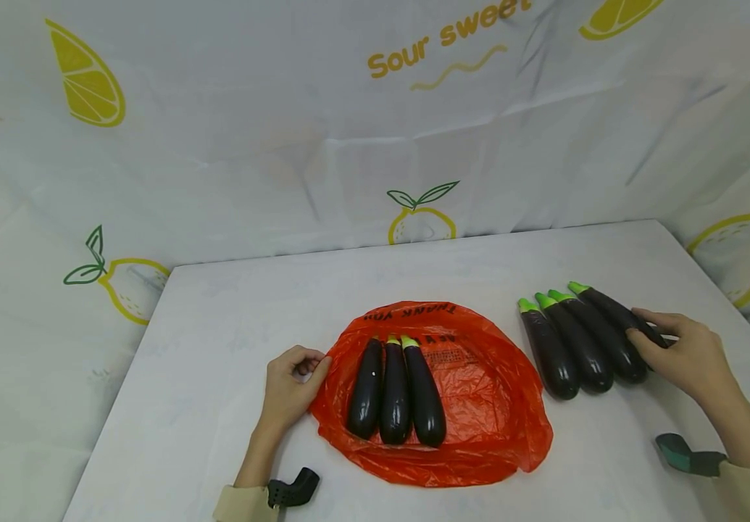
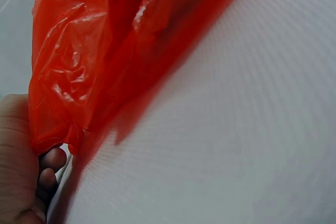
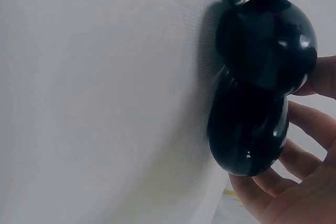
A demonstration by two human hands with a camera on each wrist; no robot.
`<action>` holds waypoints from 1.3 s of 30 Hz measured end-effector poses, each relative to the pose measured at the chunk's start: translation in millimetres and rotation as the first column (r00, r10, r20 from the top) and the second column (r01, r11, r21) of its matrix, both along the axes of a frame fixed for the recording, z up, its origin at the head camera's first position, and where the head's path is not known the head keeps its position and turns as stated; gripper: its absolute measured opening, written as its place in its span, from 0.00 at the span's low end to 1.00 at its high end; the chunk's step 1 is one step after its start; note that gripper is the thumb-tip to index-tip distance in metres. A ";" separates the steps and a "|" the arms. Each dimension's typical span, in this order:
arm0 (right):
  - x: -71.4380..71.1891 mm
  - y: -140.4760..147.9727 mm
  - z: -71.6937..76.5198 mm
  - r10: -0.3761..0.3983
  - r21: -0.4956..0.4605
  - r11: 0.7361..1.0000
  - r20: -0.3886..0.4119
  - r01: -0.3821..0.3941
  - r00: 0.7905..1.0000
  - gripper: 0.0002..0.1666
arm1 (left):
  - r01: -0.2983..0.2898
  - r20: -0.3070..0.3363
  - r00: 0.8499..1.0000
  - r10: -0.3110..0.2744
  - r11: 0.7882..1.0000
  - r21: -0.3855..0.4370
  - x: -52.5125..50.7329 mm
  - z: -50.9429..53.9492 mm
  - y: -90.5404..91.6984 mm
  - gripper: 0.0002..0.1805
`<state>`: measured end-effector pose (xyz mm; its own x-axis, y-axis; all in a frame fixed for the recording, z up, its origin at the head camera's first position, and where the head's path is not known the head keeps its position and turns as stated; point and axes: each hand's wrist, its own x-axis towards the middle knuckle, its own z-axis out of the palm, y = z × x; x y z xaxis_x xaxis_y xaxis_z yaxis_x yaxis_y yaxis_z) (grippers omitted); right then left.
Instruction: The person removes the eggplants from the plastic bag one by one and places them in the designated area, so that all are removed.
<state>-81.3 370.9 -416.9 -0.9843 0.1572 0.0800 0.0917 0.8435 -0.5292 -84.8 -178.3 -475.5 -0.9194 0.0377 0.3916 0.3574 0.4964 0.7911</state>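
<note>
Three eggplants (image 1: 396, 391) lie side by side on a spread red plastic bag (image 1: 479, 406). My left hand (image 1: 293, 384) pinches the bag's left edge; in the left wrist view the red plastic (image 2: 73, 66) reaches down to the fingers of that hand (image 2: 21, 166). On the right, several eggplants (image 1: 551, 351) lie in a row, green stems pointing away. My right hand (image 1: 690, 355) grips the rightmost eggplant (image 1: 612, 308), thumb on one side and fingers on the other. The right wrist view shows this eggplant's round end (image 3: 249, 135) against the fingers of the right hand (image 3: 299, 177).
The white table (image 1: 218, 348) has its far edge against a hanging white cloth (image 1: 251, 188) printed with lemons. Dark straps with small devices (image 1: 293, 489) sit at both wrists. Beige sleeves (image 1: 240, 504) show at the bottom.
</note>
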 end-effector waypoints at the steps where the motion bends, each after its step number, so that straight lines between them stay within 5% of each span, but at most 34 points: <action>1: 0.1 -0.1 0.0 0.001 0.003 1.000 -0.002 -0.001 1.000 0.29 | 0.000 -0.002 1.000 0.000 1.000 0.001 0.2 -0.1 -0.2 0.03; 30: 3.5 -7.7 5.6 -0.049 0.046 0.998 -0.046 0.051 0.998 0.27 | 0.017 -0.032 0.999 -0.017 1.000 -0.024 -1.9 -2.9 -1.9 0.04; 39: 7.3 -14.4 10.9 -0.051 0.025 0.998 -0.135 0.055 0.990 0.25 | 0.001 -0.030 1.000 -0.001 1.000 -0.015 -0.8 -1.8 0.3 0.03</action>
<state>-74.0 356.5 -406.0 -0.9547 0.2045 0.2160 0.0665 0.8545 -0.5152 -85.6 -178.0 -477.3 -0.9073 0.0446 0.4182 0.3811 0.5077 0.7726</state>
